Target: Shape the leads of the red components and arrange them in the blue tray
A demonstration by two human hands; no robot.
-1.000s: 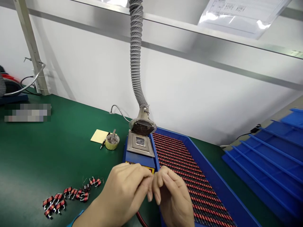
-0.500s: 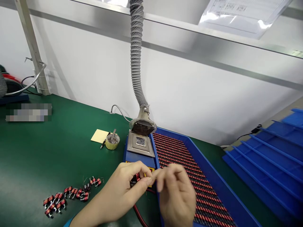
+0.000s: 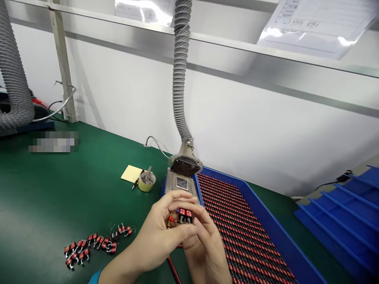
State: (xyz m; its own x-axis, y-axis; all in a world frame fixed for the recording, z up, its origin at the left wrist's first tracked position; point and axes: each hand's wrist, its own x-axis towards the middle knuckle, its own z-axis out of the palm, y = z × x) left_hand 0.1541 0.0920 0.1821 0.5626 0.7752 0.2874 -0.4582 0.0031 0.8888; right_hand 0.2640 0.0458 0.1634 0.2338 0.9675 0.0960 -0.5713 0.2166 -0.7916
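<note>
Both my hands meet low in the middle of the view, in front of a blue solder pot (image 3: 181,185). My left hand (image 3: 161,236) and my right hand (image 3: 204,244) are closed together on a small cluster of red-and-black coil parts (image 3: 184,215), pinched between the fingertips. To the right, a long blue tray (image 3: 268,227) holds rows of several more red coils (image 3: 237,225). A loose group of similar coils (image 3: 94,243) lies on the green mat at the lower left.
A grey ribbed fume hose (image 3: 180,79) drops to a round intake (image 3: 185,165) over the solder pot. A small yellow cup (image 3: 146,182), a pen and a yellow note (image 3: 131,173) sit left of it. Stacked blue trays (image 3: 343,213) lie at the right. Another hose (image 3: 13,86) hangs far left.
The view has shifted, bringing a second hose into sight. My hands have lifted and closed together, and the coil parts now show between the fingertips.
</note>
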